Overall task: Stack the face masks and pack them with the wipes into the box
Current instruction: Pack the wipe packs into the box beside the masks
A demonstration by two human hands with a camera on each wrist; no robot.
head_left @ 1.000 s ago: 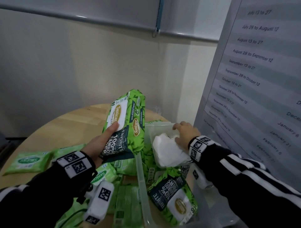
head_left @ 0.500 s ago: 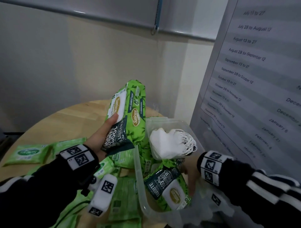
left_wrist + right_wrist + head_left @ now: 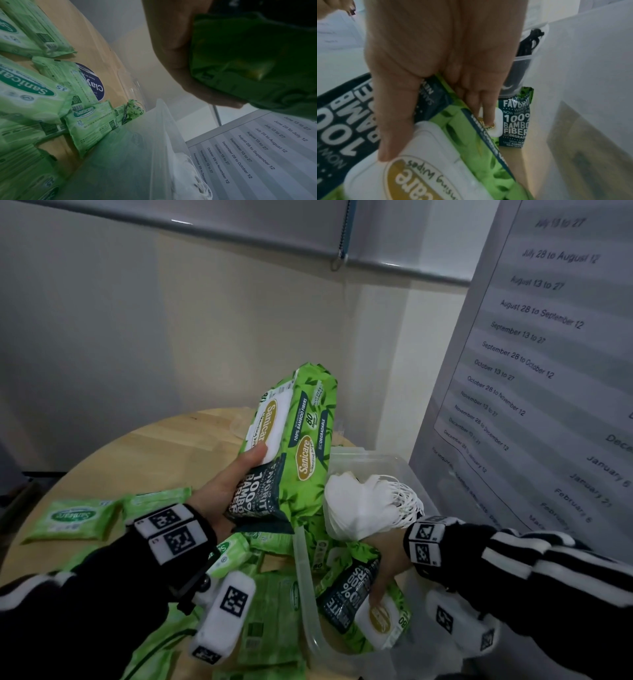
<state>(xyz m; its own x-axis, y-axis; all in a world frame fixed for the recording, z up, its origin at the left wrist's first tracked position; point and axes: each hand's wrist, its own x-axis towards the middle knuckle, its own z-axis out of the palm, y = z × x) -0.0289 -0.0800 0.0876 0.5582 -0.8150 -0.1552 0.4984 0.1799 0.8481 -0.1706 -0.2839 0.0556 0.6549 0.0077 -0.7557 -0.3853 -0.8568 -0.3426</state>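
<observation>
Wipes handling: soft, squashy film packs, likely a bit slippery; best taken across the width near the stiff white lid
Left hand (image 3: pixel 222 494): curled round a large wipes pack (image 3: pixel 291 440), raised beside the box (image 3: pixel 303 594)
Right hand (image 3: pixel 440 75): thumb and fingers pinching the second pack (image 3: pixel 423 162) inside the box
Face masks (image 3: pixel 363 508): white stack, in the box

An office-like room: printed date schedule (image 3: pixel 534 364) posted beside a round wooden table (image 3: pixel 154 453).

The right hand (image 3: pixel 383 570) left the face masks (image 3: pixel 363 505) and now grips a wipes pack (image 3: pixel 359 604) lower in the box (image 3: pixel 301 594).
</observation>
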